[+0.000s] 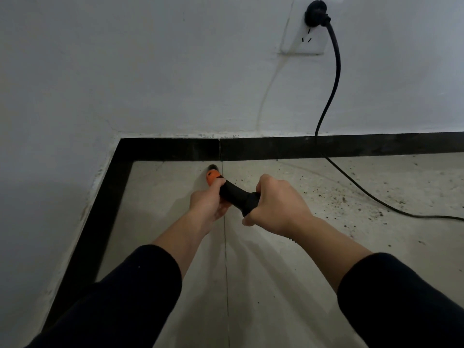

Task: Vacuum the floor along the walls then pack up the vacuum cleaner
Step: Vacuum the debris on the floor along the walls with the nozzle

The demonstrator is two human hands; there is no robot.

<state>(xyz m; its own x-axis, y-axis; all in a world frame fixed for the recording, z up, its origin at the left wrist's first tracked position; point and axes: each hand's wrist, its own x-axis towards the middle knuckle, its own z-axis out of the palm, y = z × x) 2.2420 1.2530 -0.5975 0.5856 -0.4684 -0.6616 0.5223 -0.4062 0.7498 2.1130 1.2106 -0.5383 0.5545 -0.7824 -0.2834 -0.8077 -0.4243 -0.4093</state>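
Two long sleeves, dark, near black (perhaps navy; the light is dim). The left sleeve (120, 292) and the right sleeve (401, 297) are plain soft cloth and end partway along the forearms, which are bare down to the left grip (206, 204) and the right grip (278, 207).

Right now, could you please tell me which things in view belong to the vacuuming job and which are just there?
Belongs to the job: vacuum handle, gripped by left hand and right hand; power cord; plug in the wall socket; dirt specks on the floor.
Just there: black skirting; white wall.
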